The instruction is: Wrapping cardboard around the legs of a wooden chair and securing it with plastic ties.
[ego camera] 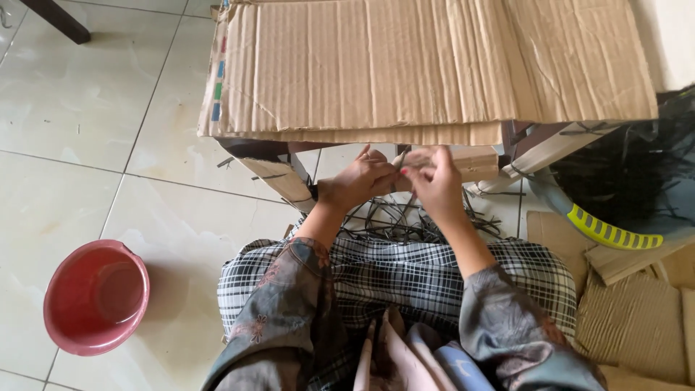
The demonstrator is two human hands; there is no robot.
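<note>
checked cloth [405, 271] drapes my lap, catching dark strips [391, 217]; both hands, left hand [358, 181] and right hand [434, 181], pinch one thin strip [400, 161] between fingertips, just near the cardboard-topped table [434, 65]; red basin [95, 297] sits far left.

A small pale strip [402, 161] pinched between the left hand [360, 181] and right hand [434, 181] is too small to identify, and the fingers cover most of it; the cardboard sheet [434, 65] hides the surface beneath and runs off the top edge; a dark furniture leg [58, 19] is cut off at the top left corner; the black bundle [630, 174] at right blurs into shadow
</note>
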